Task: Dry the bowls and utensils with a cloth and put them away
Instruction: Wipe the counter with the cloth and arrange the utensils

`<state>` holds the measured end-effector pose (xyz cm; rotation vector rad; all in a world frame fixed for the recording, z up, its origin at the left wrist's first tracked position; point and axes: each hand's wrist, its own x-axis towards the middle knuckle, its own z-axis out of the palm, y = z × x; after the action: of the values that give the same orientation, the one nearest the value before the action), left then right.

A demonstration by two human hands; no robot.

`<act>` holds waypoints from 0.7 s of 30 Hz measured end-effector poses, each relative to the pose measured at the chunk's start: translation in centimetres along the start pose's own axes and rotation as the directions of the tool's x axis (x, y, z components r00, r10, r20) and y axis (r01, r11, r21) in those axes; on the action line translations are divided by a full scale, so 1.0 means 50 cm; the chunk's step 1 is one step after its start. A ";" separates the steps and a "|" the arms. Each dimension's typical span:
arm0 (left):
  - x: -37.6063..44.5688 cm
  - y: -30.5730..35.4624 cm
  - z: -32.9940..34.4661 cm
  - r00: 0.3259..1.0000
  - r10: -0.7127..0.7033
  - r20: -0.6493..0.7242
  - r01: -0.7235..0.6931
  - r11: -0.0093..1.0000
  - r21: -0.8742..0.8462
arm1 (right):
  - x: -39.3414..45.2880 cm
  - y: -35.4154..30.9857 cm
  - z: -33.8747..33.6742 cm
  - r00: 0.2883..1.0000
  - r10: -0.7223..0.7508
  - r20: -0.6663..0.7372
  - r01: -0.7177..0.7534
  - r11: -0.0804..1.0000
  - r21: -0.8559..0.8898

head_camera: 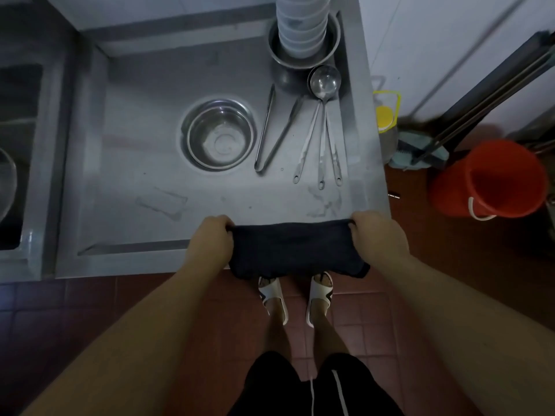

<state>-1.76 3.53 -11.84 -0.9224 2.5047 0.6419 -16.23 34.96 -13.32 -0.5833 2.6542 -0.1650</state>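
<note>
A dark cloth is stretched between my two hands over the front edge of the steel counter. My left hand grips its left end and my right hand grips its right end. Farther back, a steel bowl stands upright in the middle of the counter. To its right lie steel tongs and several long-handled ladles side by side. At the back right, a tall stack of white bowls sits inside a steel basin.
A sink basin lies to the left. On the red tile floor to the right stand a red bucket, a jug with a yellow cap and mop handles. My sandalled feet are below the counter edge.
</note>
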 end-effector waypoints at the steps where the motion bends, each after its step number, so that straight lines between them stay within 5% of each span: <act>1: 0.008 0.003 0.005 1.000 -0.010 -0.005 0.010 1.000 0.011 | 0.002 -0.003 0.003 0.999 -0.031 -0.035 0.030 0.998 -0.051; 6: 0.020 0.004 0.031 0.998 -0.053 0.020 0.050 0.990 0.132 | -0.002 -0.010 0.015 0.979 -0.156 -0.131 0.125 0.968 -0.217; 11: -0.008 0.010 0.048 0.979 0.205 0.015 -0.202 0.947 0.249 | -0.003 -0.034 0.010 0.942 -0.328 -0.069 0.316 0.938 -0.143; 15: -0.032 0.027 0.055 0.963 0.207 0.171 -0.236 0.956 0.175 | -0.011 -0.039 0.019 0.968 -0.217 0.124 0.221 0.975 -0.024; 21: -0.059 0.059 0.015 0.952 0.158 0.262 -0.213 0.956 0.199 | -0.016 -0.052 -0.023 0.967 -0.137 0.213 0.123 0.989 0.077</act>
<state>-1.53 7.38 -10.14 -0.4951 2.3955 0.4808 -15.07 32.99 -11.45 -0.7127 2.3909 -0.2102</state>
